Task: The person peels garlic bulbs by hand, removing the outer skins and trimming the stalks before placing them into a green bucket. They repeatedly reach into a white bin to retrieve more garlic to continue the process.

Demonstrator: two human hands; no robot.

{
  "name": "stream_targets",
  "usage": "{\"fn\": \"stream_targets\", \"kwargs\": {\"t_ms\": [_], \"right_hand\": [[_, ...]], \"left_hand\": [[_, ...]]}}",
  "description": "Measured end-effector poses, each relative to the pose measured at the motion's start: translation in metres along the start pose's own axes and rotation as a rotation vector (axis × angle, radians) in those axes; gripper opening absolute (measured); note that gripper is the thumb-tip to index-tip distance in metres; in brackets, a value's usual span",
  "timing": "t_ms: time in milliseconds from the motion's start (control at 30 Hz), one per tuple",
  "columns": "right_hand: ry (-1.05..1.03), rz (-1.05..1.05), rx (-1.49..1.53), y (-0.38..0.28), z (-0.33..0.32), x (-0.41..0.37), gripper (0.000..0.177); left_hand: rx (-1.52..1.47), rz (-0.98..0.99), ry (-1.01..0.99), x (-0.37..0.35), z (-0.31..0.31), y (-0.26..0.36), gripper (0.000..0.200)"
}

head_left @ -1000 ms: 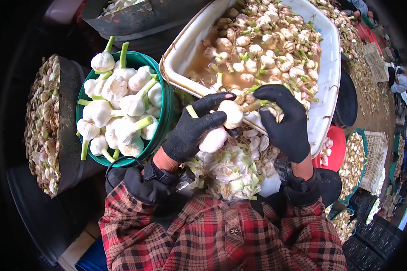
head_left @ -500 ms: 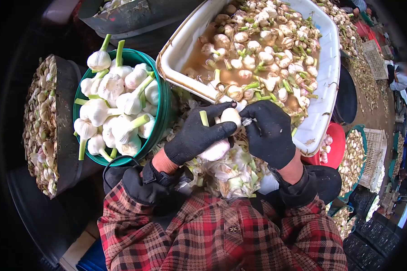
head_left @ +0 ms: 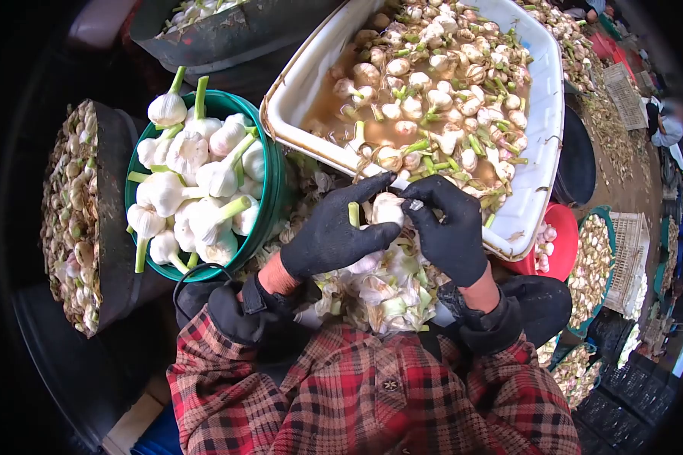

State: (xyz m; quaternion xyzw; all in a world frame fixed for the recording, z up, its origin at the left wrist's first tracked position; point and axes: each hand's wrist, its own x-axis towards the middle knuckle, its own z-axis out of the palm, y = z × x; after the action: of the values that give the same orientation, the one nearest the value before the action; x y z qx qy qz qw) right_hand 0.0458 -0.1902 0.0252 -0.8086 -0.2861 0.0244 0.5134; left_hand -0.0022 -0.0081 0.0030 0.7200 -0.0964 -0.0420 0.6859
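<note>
My left hand [head_left: 340, 227], in a black glove, holds a garlic bulb [head_left: 387, 209] between thumb and fingers. A green stem [head_left: 354, 214] stands up beside the thumb, and part of another bulb [head_left: 366, 262] shows under the hand. My right hand [head_left: 449, 227], also gloved in black, pinches at the right side of the held bulb; a small pale bit shows at its fingertips. Below both hands lies a heap of papery peelings [head_left: 379, 292]. To the left, a green bucket [head_left: 275, 178] is filled with clean white bulbs with green stems.
A white tub [head_left: 542, 144] of garlic in brown water stands ahead to the right. Dark containers of garlic [head_left: 72, 220] are at the left and top left. A red bowl [head_left: 561, 246], crates [head_left: 626, 262] and a person [head_left: 668, 129] are at the right.
The held bulb has turned a little between my hands. My right fingers have shifted left and stay at its side. The whole view has tilted slightly.
</note>
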Motion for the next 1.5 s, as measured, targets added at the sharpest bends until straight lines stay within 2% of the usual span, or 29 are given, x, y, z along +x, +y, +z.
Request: {"fn": "stream_targets", "kwargs": {"t_ms": [67, 100, 167, 233, 300, 333, 367, 433, 533, 700, 767, 800, 833, 900, 933, 1000, 1033, 1067, 1133, 1167, 1233, 1300, 1400, 1467, 1500], "right_hand": [[0.065, -0.021, -0.161, 0.002, 0.007, -0.005, 0.013], [0.074, -0.026, -0.160, 0.002, 0.009, -0.006, 0.013], [0.133, -0.076, -0.281, 0.001, 0.012, -0.008, 0.012], [0.152, -0.016, -0.233, 0.002, 0.012, -0.009, 0.006], [0.133, 0.161, -0.148, 0.006, 0.009, -0.007, 0.004], [0.138, 0.201, -0.111, 0.009, 0.008, -0.007, 0.009], [0.144, 0.203, -0.111, 0.012, 0.005, -0.007, 0.009], [-0.002, 0.348, 0.012, 0.018, 0.000, -0.007, 0.012], [-0.084, 0.391, 0.034, 0.022, -0.007, -0.008, 0.016], [-0.182, 0.427, 0.124, 0.032, -0.007, -0.017, 0.016], [-0.197, 0.393, 0.050, 0.027, -0.005, -0.023, 0.016], [-0.229, 0.396, 0.045, 0.016, -0.006, -0.023, 0.015], [-0.237, 0.344, -0.008, 0.019, -0.003, -0.027, 0.013], [-0.210, 0.407, 0.066, 0.015, 0.001, -0.033, 0.011], [-0.210, 0.403, 0.069, 0.016, 0.005, -0.036, 0.011], [-0.057, 0.266, -0.110, 0.019, 0.013, -0.043, 0.010], [-0.059, 0.263, -0.108, 0.019, 0.016, -0.045, 0.010], [-0.013, 0.245, -0.164, 0.018, 0.019, -0.045, 0.012], [0.039, 0.229, -0.217, 0.015, 0.021, -0.051, 0.016], [-0.007, 0.175, -0.245, 0.012, 0.022, -0.054, 0.021], [-0.105, 0.027, -0.346, 0.011, 0.017, -0.060, 0.031], [-0.208, 0.089, -0.531, 0.029, 0.019, -0.068, 0.033], [-0.171, 0.040, -0.508, 0.032, 0.020, -0.071, 0.033], [-0.199, 0.031, -0.515, 0.022, 0.020, -0.068, 0.031], [-0.192, 0.027, -0.523, 0.019, 0.020, -0.066, 0.030]], "left_hand": [[0.104, -0.185, 0.082, 0.001, 0.005, 0.006, 0.056], [0.111, -0.180, 0.078, 0.002, 0.005, 0.008, 0.056], [0.154, -0.398, 0.016, 0.003, 0.004, 0.015, 0.051], [0.115, -0.437, 0.037, 0.000, 0.008, 0.017, 0.050], [0.219, -0.016, 0.104, -0.005, 0.012, 0.014, 0.052], [0.301, 0.116, 0.098, -0.006, 0.013, 0.014, 0.053], [0.301, 0.117, 0.092, -0.007, 0.012, 0.014, 0.053], [0.395, 0.295, 0.029, -0.007, 0.011, 0.013, 0.053], [0.367, 0.257, 0.002, -0.010, 0.012, 0.011, 0.057], [0.268, 0.301, -0.011, -0.011, 0.015, 0.011, 0.057], [0.168, 0.230, -0.180, -0.016, 0.010, 0.008, 0.053], [0.213, 0.086, -0.209, -0.020, 0.010, 0.017, 0.047], [0.217, 0.085, -0.204, -0.024, 0.010, 0.015, 0.047], [0.057, -0.092, -0.227, -0.033, 0.009, 0.010, 0.047], [-0.086, -0.092, -0.213, -0.037, 0.010, 0.010, 0.047], [-0.156, -0.159, -0.175, -0.041, 0.011, 0.016, 0.047], [-0.232, -0.224, -0.135, -0.042, 0.013, 0.018, 0.047], [-0.231, -0.222, -0.131, -0.044, 0.017, 0.018, 0.047], [-0.033, -0.010, -0.081, -0.045, 0.025, 0.016, 0.046], [0.206, 0.165, -0.080, -0.043, 0.024, 0.010, 0.048], [0.440, 0.232, -0.061, -0.052, 0.029, 0.004, 0.049], [0.354, 0.178, -0.155, -0.055, 0.028, 0.013, 0.046], [0.359, 0.183, -0.175, -0.052, 0.023, 0.026, 0.045], [0.316, 0.061, -0.301, -0.044, 0.014, 0.043, 0.041], [0.325, 0.064, -0.292, -0.041, 0.009, 0.044, 0.041]]}}
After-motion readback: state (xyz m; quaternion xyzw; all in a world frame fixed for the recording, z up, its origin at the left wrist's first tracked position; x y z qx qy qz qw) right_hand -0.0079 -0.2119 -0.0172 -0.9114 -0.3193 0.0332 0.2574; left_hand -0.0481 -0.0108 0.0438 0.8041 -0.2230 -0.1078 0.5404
